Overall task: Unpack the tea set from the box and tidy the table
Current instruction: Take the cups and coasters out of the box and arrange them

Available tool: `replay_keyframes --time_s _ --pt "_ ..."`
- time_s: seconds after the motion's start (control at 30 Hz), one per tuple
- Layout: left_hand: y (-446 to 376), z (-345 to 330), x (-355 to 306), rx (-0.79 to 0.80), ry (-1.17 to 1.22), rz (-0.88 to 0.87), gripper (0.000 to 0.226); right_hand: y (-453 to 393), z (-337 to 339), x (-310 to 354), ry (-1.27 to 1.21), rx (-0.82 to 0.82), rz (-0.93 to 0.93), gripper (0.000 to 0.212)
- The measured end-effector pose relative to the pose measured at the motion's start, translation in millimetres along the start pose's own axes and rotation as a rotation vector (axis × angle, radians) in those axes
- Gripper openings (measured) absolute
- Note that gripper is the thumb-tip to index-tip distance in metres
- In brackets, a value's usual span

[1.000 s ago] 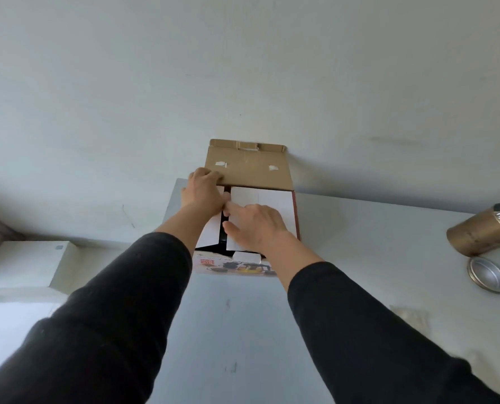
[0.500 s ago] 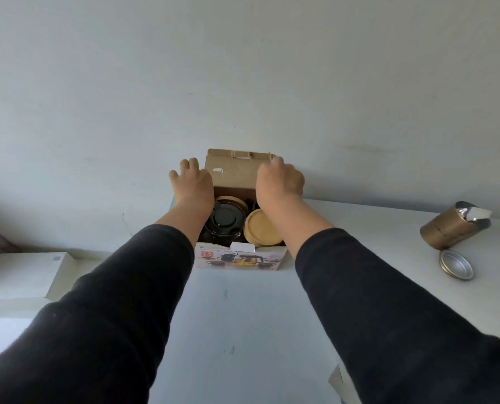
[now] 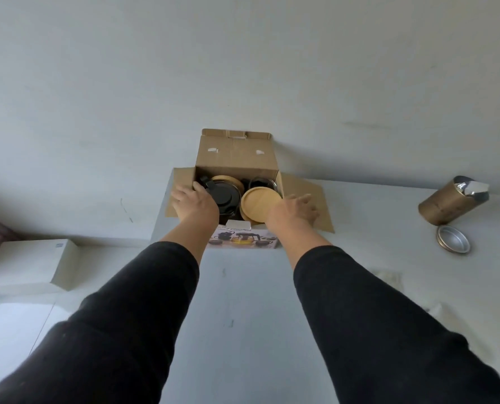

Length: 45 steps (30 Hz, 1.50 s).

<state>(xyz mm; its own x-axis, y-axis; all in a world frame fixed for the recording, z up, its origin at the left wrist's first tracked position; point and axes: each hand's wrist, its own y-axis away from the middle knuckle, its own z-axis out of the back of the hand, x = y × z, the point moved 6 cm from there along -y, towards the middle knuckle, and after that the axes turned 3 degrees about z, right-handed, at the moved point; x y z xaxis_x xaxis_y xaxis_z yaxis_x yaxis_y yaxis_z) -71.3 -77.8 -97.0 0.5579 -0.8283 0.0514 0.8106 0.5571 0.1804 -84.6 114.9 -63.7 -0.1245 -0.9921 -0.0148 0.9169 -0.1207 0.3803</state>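
Two wooden lids (image 3: 259,204) in box (image 3: 237,156)

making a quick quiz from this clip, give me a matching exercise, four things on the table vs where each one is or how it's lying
Things:
1. round wooden lid
2. gold canister
3. small metal lid
4. left hand

Places or states:
A. flat on the table, in front of the canister
B. inside the open cardboard box, right side
C. at the box's left edge, by the black lid
D. tilted, at the table's far right

Pairs: 1-B, 2-D, 3-A, 4-C
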Motion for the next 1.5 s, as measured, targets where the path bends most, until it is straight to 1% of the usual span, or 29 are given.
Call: replay_keyframes --time_s 0.1,0.2,0.23,0.3,0.33,0.37,0.4,0.47,0.53,0.6,0.7,0.73,0.8,0.9,1.03,1.1,1.17,1.27,1.33,1.4,1.5 --pt "-2.1 -10.0 -4.3 0.025 0.071 -0.073 0.05 -2.6 -16.1 6.9 -0.199 0.047 0.038 0.072" --pt "-1.0 -8.6 0.0 0.037 0.266 -0.031 0.038 -6.0 -22.2 13.6 -0.237 0.077 0.11 0.074" --pt "-1.4 -4.7 2.2 0.011 0.336 -0.023 0.035 -7.9 -20.4 14.3 -0.213 0.071 0.116 0.074" --pt "-0.2 9.2 5.1 -0.124 0.448 -0.058 0.034 -10.6 -11.7 17.5 -0.149 0.033 0.136 0.074" --pt "1.4 16.8 4.5 -0.189 0.505 -0.096 0.034 -11.6 -6.2 23.1 -0.127 0.0 0.183 0.075" --pt "2.9 23.1 2.9 -0.218 0.58 -0.128 0.035 -12.3 -1.9 32.1 -0.119 -0.039 0.256 0.077" --pt "3.0 26.7 1.3 -0.211 0.664 -0.136 0.037 -11.4 1.3 43.2 -0.121 -0.077 0.341 0.08" --pt "-0.4 28.2 0.6 -0.123 0.825 -0.062 0.044 -9.6 3.2 67.0 -0.139 -0.121 0.472 0.086" --pt "-2.8 28.6 3.4 -0.026 0.995 0.058 0.053 -10.9 -1.3 88.2 -0.182 -0.098 0.529 0.093" --pt "-4.3 28.2 6.7 0.052 1.124 0.156 0.061 -14.0 -8.6 104.1 -0.219 -0.058 0.545 0.098" --pt "-7.1 16.3 9.0 0.211 1.252 0.267 0.072 -18.8 -15.7 116.5 -0.204 -0.05 0.555 0.094" --pt "-8.7 10.7 9.9 0.262 1.295 0.295 0.074 -20.0 -16.8 117.8 -0.178 -0.057 0.553 0.094" --pt "-12.3 3.5 11.8 0.313 1.335 0.313 0.078 -21.9 -17.8 118.6 -0.127 -0.065 0.558 0.096" --pt "-14.5 3.2 9.5 0.324 1.267 0.259 0.078 -24.2 -14.7 114.2 -0.082 -0.071 0.573 0.104" --pt "-10.7 12.0 0.5 0.245 1.079 0.105 0.072 -26.8 -3.9 97.7 -0.009 -0.087 0.594 0.109" --pt "-10.3 13.6 -3.6 0.15 1.011 0.01 0.065 -31.1 1.1 84.9 0.003 -0.072 0.581 0.107" --pt "-12.8 12.0 -8.2 0.054 0.904 -0.074 0.054 -36.1 4.3 71.2 0.017 -0.057 0.534 0.102" --pt "-19.9 8.4 -17.6 0.023 0.725 -0.158 0.044 -41.2 4.0 57.0 0.038 -0.044 0.467 0.095" --pt "-23.3 11.8 -25.7 -0.005 0.6 -0.24 0.039 -42.9 0.1 53.5 0.044 -0.021 0.444 0.093" --pt "-27.5 15.7 -33.7 -0.037 0.49 -0.302 0.039 -44.4 -3.7 52.7 0.053 0.002 0.43 0.095" --pt "-36.0 20.6 -43.4 -0.044 0.374 -0.342 0.039 -46.0 -6.8 52.6 0.073 0.027 0.427 0.096"
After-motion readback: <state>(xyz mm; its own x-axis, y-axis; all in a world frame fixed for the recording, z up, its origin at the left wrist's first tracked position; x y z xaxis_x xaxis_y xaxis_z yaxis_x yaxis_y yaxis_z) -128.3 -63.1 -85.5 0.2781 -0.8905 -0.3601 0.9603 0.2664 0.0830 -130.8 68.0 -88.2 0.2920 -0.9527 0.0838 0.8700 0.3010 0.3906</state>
